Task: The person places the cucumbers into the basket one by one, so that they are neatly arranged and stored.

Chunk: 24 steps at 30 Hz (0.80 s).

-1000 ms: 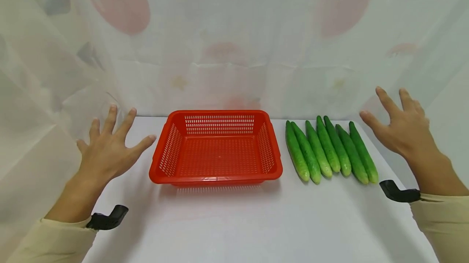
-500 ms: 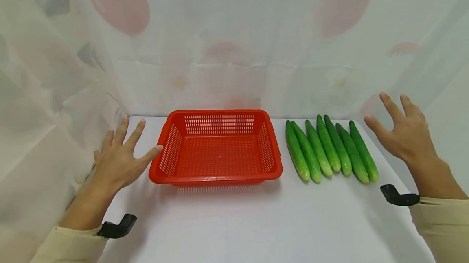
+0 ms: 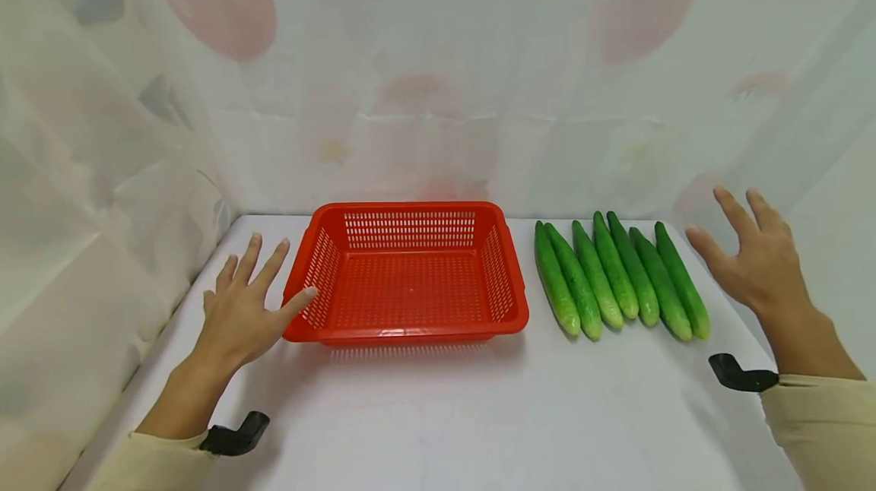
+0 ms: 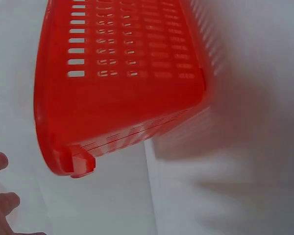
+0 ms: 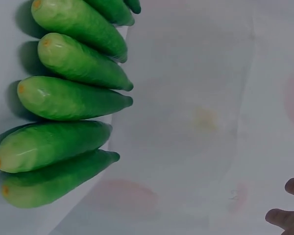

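A red plastic basket (image 3: 411,334) with slotted walls stands on the white table, nothing inside it. To its right lie several green cucumbers (image 3: 619,270) side by side in a row, pale ends toward me. My left hand (image 3: 242,316) hovers with spread fingers at the basket's left side, its thumb overlapping the rim in the head view; the left wrist view shows a gap between fingertips and the basket wall (image 4: 122,98). My right hand (image 3: 763,263) is held in the air right of the cucumbers, fingers spread, holding nothing. In the right wrist view the cucumbers (image 5: 73,100) lie apart from its fingertips.
A white table (image 3: 479,422) carries everything. Behind it hangs a pale curtain (image 3: 424,58) with faded fruit prints, and another sheet (image 3: 82,210) closes off the left side. Each sleeve cuff has a black wrist mount (image 3: 236,434) on it.
My left hand has moved right and down, closer to the basket. The right hand has lowered slightly. Basket and cucumbers have stayed in place.
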Motion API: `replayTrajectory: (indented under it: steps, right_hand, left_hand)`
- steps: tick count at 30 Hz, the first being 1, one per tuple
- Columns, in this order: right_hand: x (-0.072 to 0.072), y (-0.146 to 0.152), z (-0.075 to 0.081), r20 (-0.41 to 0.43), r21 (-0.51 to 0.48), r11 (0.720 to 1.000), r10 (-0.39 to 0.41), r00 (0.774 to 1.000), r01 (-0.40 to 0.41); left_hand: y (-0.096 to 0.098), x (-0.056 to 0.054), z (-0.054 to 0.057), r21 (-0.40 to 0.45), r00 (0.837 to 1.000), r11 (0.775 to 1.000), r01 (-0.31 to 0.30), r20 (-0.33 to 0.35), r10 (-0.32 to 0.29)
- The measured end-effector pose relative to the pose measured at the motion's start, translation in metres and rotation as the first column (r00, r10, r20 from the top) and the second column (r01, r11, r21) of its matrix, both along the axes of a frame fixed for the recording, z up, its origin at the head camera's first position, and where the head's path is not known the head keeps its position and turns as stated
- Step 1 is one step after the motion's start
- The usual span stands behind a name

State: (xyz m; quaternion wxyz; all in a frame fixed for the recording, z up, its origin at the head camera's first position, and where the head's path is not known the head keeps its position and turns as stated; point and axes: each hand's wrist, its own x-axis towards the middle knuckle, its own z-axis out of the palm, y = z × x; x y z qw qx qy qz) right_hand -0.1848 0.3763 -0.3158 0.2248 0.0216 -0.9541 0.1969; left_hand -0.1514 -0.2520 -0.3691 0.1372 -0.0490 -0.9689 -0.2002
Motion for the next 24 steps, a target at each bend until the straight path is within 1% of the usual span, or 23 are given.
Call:
replayTrajectory:
  steps: [7,11,17,21,24]
  right_hand:
    - [0.0,0.007,-0.016,0.036,-0.02,1.0,0.017,0.999,-0.017]
    - [0.0,0.01,-0.024,0.034,-0.034,0.999,0.027,0.999,-0.025]
    - [0.0,0.014,-0.034,0.017,-0.045,0.999,0.031,0.999,-0.03]
    - [0.0,0.016,-0.04,-0.002,-0.06,0.998,0.03,1.0,-0.03]
    - [-0.001,0.017,-0.045,0.002,-0.072,0.997,0.027,1.0,-0.027]
  left_hand:
    - [0.003,0.0,-0.013,0.043,1.0,0.999,0.022,-0.02,-0.021]
    - [0.005,-0.001,-0.022,0.08,0.999,0.996,0.041,-0.028,-0.039]
    - [0.006,0.0,-0.033,0.114,0.998,0.991,0.066,-0.029,-0.063]
    - [0.005,-0.002,-0.042,0.167,0.996,0.982,0.091,-0.03,-0.087]
    - [0.004,-0.002,-0.049,0.201,0.995,0.974,0.099,-0.02,-0.097]
